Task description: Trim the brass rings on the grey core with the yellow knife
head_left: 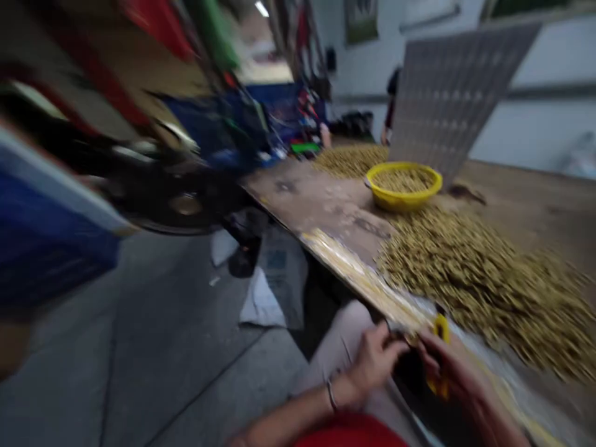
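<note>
My left hand (378,359), with a band round its wrist, is closed in a pinch at the table edge, over my lap. Close to its fingertips is a small brass-coloured piece (412,339), blurred. My right hand (459,366) is wrapped round a yellow-handled tool (441,328) that looks like a utility knife; its working end cannot be made out. Both hands are close together. Beside them on the table lies a large heap of small brass-coloured pieces (488,282).
A yellow basin (404,197) full of similar pieces stands behind the heap. Further back are another heap (351,160) and an upright grey ridged panel (456,99). Clear tape or plastic covers the table edge (347,257). White sacks (263,298) lie on the floor; a blue box (51,217) is at left.
</note>
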### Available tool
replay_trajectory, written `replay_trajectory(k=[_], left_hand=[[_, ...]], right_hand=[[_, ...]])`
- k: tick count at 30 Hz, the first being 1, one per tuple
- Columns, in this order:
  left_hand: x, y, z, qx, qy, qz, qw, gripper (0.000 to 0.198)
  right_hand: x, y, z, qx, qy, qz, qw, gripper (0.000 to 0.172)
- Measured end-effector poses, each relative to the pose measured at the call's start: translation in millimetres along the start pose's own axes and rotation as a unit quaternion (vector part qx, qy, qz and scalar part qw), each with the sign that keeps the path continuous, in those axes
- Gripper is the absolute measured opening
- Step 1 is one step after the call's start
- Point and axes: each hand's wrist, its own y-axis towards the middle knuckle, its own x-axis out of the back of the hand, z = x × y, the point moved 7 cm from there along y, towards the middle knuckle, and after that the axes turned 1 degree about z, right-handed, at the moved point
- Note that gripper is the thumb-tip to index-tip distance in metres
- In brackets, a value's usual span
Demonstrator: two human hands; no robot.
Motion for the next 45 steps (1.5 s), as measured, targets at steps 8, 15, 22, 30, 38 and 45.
replay_trajectory(k=[8, 15, 22, 30, 38, 45], left_hand=[[-1.1, 5.2, 7.4, -0.037, 0.027, 0.055, 0.997, 0.016], [-3.8, 11.2, 6.1, -0.047, 0.059, 0.044, 0.996, 0.008], [-18.3, 12.6, 25.2, 0.133, -0.157, 0.115, 0.972, 0.028], [-26.0, 8.2, 24.7, 0.148, -0.107, 0.140, 0.973, 0.026], [-26.7, 7.8, 10.4, 0.121, -0.071, 0.158, 0.977, 0.019], [-21.1, -8.6, 1.6, 0.138, -0.111, 0.219, 0.959, 0.018]], right_hand=[[-14.2, -4.8, 1.9, -0.030, 0.198, -0.032, 0.979, 0.038], [-8.3, -8.3, -3.7, 0.001, 0.158, -0.072, 0.985, 0.042], [5.7, -45.4, 32.1, 0.195, -0.376, -0.206, 0.882, 0.026], [-1.2, -53.9, 16.1, 0.141, -0.656, -0.196, 0.715, 0.012], [-6.6, -50.2, 29.0, 0.117, -0.728, -0.225, 0.637, 0.018], [69.7, -62.9, 49.3, -0.029, -0.711, -0.382, 0.590, 0.016]])
